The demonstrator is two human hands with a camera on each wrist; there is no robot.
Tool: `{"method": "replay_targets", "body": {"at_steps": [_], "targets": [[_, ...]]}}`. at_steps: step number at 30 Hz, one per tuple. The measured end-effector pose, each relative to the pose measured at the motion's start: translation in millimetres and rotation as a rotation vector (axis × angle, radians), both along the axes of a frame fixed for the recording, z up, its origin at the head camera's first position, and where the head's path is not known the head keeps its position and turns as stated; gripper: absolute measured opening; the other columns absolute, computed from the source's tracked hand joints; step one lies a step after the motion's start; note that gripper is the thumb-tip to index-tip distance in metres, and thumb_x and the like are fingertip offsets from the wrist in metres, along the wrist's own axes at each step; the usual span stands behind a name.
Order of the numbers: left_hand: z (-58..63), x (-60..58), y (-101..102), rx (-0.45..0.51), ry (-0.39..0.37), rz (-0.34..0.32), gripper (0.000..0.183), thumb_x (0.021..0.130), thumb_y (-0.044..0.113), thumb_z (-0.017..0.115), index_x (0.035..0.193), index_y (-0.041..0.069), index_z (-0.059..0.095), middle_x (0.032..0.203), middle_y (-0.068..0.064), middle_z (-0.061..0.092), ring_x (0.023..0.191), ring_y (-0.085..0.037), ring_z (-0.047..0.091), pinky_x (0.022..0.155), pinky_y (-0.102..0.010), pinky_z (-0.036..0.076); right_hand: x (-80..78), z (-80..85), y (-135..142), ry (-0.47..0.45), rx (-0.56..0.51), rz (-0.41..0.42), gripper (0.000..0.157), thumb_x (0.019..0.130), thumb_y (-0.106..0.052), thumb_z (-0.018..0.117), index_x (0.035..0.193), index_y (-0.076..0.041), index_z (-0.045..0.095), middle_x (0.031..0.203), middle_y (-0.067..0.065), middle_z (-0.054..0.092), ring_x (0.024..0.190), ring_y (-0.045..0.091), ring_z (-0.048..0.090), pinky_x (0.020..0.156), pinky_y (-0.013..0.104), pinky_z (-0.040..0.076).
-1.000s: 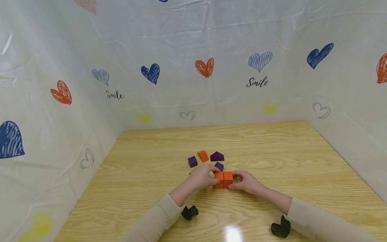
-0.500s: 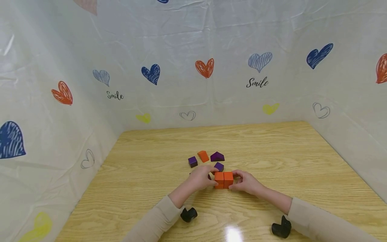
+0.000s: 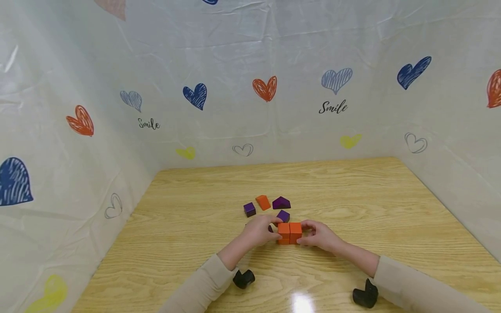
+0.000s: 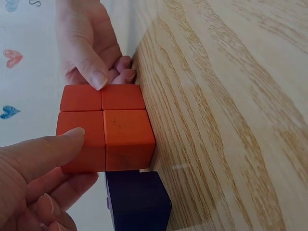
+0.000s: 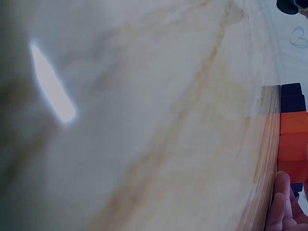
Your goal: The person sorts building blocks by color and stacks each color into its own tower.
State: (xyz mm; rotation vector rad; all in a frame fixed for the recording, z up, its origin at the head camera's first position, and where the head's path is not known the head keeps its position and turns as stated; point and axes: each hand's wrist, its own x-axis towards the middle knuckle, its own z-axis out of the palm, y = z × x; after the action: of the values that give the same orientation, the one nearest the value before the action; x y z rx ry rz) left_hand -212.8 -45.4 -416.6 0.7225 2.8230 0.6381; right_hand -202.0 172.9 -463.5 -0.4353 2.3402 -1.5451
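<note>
Orange blocks sit between left hand and right hand, pinched by both.

Even, rather muted light fills the head view, greying the patterned sheet where it hangs farthest back, while a small white glare patch burns out on the near edge of the desk. Wide-angle stretch pulls at that view's sides. The left wrist view is cool and slightly hazy; the orange blocks look fairly crisp, the purple block sinks into dark tones. The right wrist view is mostly blurred, washed-out desktop, dim at left, slashed by a bright reflection and bowed toward the right.
</note>
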Motion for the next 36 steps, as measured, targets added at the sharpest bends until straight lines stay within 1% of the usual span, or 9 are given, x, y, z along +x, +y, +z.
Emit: {"method": "replay_targets", "body": {"at_steps": [5, 19, 24, 28, 30, 32, 34, 35, 36], "targets": [[-0.7, 0.2, -1, 0.002, 0.01, -0.001, 0.041, 0.077, 0.028, 0.074, 0.115, 0.016, 0.065, 0.113, 0.0, 0.064, 0.107, -0.017, 0.057, 0.086, -0.031, 0.046, 1.0, 1.5, -1, 0.007, -0.003, 0.003, 0.047, 0.079, -0.018, 0.072, 0.115, 0.006, 0.055, 0.106, 0.016, 0.06, 0.069, 0.014, 0.057, 0.061, 0.025, 0.047], [0.3, 2.0, -1, -0.014, 0.015, -0.002, 0.04, 0.077, 0.028, 0.074, 0.114, 0.017, 0.065, 0.111, 0.002, 0.065, 0.104, -0.016, 0.058, 0.085, -0.03, 0.047, 2.3, 2.9, -3, 0.017, 0.005, -0.005, 0.045, 0.078, -0.016, 0.072, 0.115, 0.006, 0.056, 0.106, 0.017, 0.06, 0.069, 0.015, 0.055, 0.06, 0.024, 0.046], [-0.4, 2.2, -1, -0.011, 0.009, 0.008, 0.041, 0.076, 0.028, 0.074, 0.115, 0.017, 0.065, 0.111, 0.002, 0.065, 0.104, -0.015, 0.058, 0.084, -0.029, 0.047, 2.9, 3.3, -3, 0.016, -0.001, -0.003, 0.045, 0.079, -0.015, 0.072, 0.115, 0.007, 0.056, 0.106, 0.017, 0.06, 0.07, 0.016, 0.055, 0.06, 0.024, 0.046], [1.7, 2.8, -3, 0.011, -0.006, 0.01, 0.044, 0.076, 0.026, 0.075, 0.117, 0.015, 0.063, 0.11, 0.002, 0.065, 0.104, -0.016, 0.058, 0.085, -0.029, 0.046, 3.0, 3.1, -3, 0.016, -0.002, -0.007, 0.046, 0.078, -0.015, 0.072, 0.115, 0.007, 0.055, 0.106, 0.017, 0.06, 0.07, 0.016, 0.055, 0.06, 0.024, 0.046], [3.7, 2.6, -7, 0.029, -0.018, 0.017, 0.046, 0.077, 0.024, 0.074, 0.12, 0.014, 0.062, 0.108, 0.001, 0.065, 0.098, -0.014, 0.058, 0.079, -0.027, 0.047, 2.9, 2.4, -2, 0.017, 0.0, -0.009, 0.047, 0.077, -0.015, 0.073, 0.115, 0.006, 0.055, 0.106, 0.016, 0.06, 0.07, 0.016, 0.055, 0.06, 0.024, 0.046], [5.9, 1.7, -12, 0.064, -0.041, 0.034, 0.046, 0.079, 0.019, 0.072, 0.122, 0.013, 0.059, 0.108, -0.001, 0.065, 0.079, -0.013, 0.059, 0.066, -0.024, 0.046, 2.7, 2.0, -2, 0.017, 0.002, -0.011, 0.048, 0.077, -0.016, 0.074, 0.116, 0.006, 0.055, 0.106, 0.016, 0.06, 0.07, 0.016, 0.054, 0.059, 0.024, 0.045], [9.0, 0.0, -18, 0.108, -0.051, 0.05, 0.045, 0.081, 0.014, 0.07, 0.124, 0.011, 0.058, 0.109, -0.003, 0.065, 0.063, -0.013, 0.053, 0.055, -0.021, 0.04, 2.6, 1.6, -2, 0.014, 0.001, -0.013, 0.049, 0.077, -0.016, 0.074, 0.116, 0.006, 0.055, 0.106, 0.015, 0.06, 0.07, 0.016, 0.054, 0.059, 0.024, 0.045], [10.7, -0.9, -22, 0.132, -0.051, 0.06, 0.044, 0.082, 0.011, 0.068, 0.124, 0.011, 0.057, 0.109, -0.004, 0.065, 0.06, -0.013, 0.05, 0.051, -0.021, 0.037, 2.7, 1.6, -2, 0.012, 0.0, -0.013, 0.049, 0.077, -0.016, 0.074, 0.116, 0.005, 0.055, 0.107, 0.015, 0.06, 0.07, 0.016, 0.054, 0.059, 0.025, 0.045], [12.5, -2.0, -26, 0.153, -0.041, 0.067, 0.043, 0.082, 0.009, 0.067, 0.124, 0.009, 0.057, 0.109, -0.005, 0.065, 0.06, -0.014, 0.051, 0.051, -0.021, 0.036, 2.6, 1.6, -1, 0.011, -0.001, -0.014, 0.049, 0.077, -0.016, 0.074, 0.116, 0.005, 0.055, 0.107, 0.015, 0.06, 0.07, 0.016, 0.054, 0.059, 0.025, 0.045]]}}
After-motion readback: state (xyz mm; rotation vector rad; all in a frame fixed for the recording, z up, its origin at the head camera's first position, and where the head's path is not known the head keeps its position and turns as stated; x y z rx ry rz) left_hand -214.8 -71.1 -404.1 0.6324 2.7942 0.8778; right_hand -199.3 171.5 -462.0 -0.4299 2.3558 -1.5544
